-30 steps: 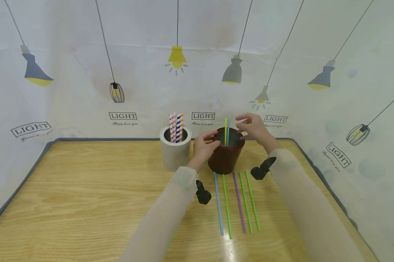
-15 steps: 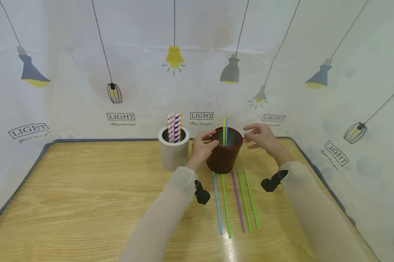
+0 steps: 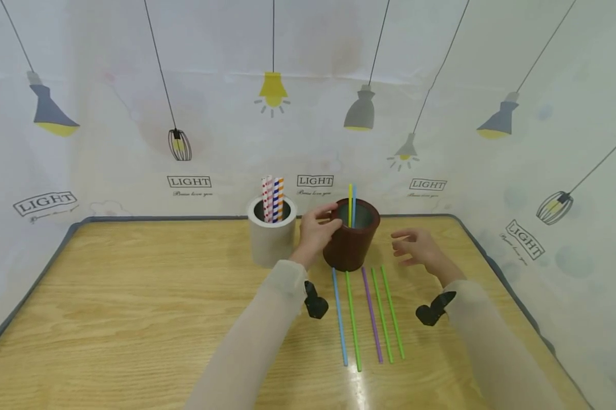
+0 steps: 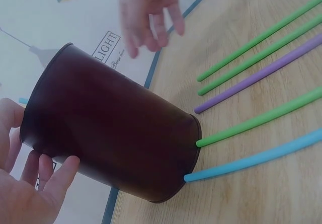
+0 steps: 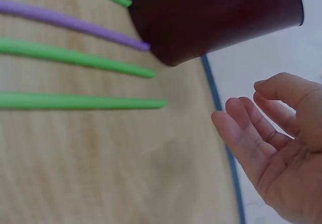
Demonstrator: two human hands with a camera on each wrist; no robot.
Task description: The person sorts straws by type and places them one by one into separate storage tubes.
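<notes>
**Left hand steadied the dark cup while the right hung free over the loose straws**

The left hand (image 3: 315,230) gripped the dark cup (image 3: 353,239) by its left wall, thumb near the rim and fingers curled round the side. The cup stood upright toward the back of the table (image 3: 134,296), just right of a white cup (image 3: 272,239) holding striped straws (image 3: 273,198). Inside the dark cup, a yellow straw (image 3: 350,204) and a blue straw (image 3: 354,204) leaned against the far wall.

The right hand (image 3: 418,249) hovered to the right of the cup, fingers loosely spread and holding nothing, clear of both cup and table. Five plain straws lay side by side in front of the cup, their far ends at its base: a blue one (image 3: 339,316), a green one (image 3: 353,322), a purple one (image 3: 372,316) and two more green ones (image 3: 387,313).

Judging by this, the step in hand was loading the plain straws into the dark cup, with two in and five waiting. The next move would call for the right hand to drop to the row, pinch one thin straw off the flat wood, stand it up and lower it through the cup's mouth while the left hand held the cup steady.
</notes>
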